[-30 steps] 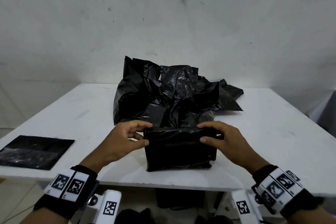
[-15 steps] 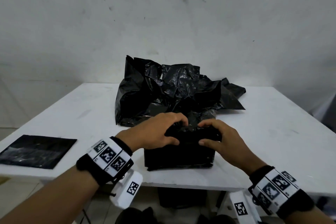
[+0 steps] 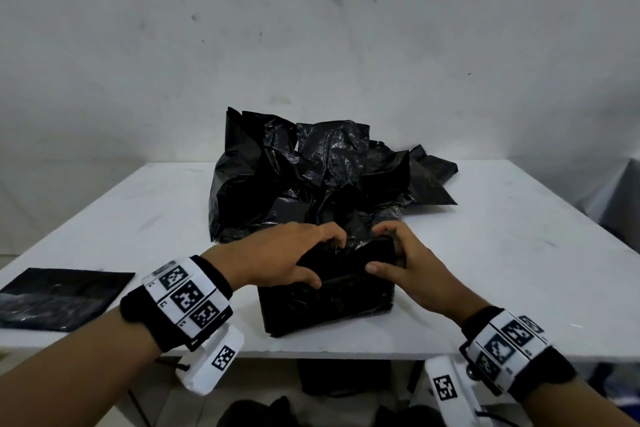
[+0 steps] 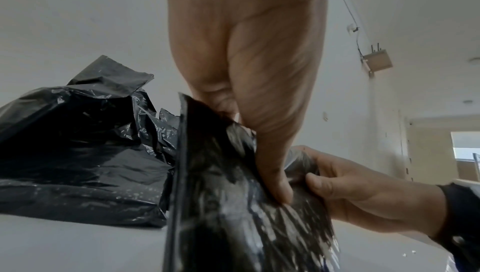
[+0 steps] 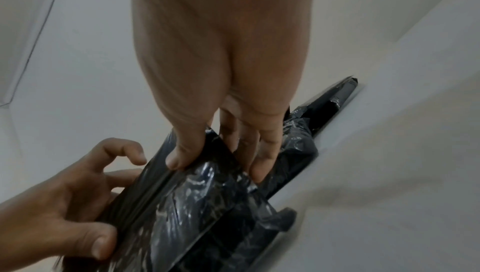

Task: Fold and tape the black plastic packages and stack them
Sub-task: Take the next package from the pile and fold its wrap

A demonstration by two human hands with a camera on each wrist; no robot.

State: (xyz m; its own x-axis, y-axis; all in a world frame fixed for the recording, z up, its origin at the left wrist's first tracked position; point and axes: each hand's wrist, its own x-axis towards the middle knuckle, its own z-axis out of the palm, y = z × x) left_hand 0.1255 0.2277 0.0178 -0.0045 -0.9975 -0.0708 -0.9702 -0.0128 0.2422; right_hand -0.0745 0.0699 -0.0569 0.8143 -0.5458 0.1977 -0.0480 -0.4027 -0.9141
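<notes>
The black plastic package sits at the near edge of the white table, its long axis running left to right. Its top flap lies directly under both hands. The left hand comes over from the left, thumb on the near face and curled fingers on the top fold. The right hand pinches the right end of the flap, thumb near, fingers far. Just beyond lies the heap of loose black bags; a flat black sheet rests well apart at the near left.
</notes>
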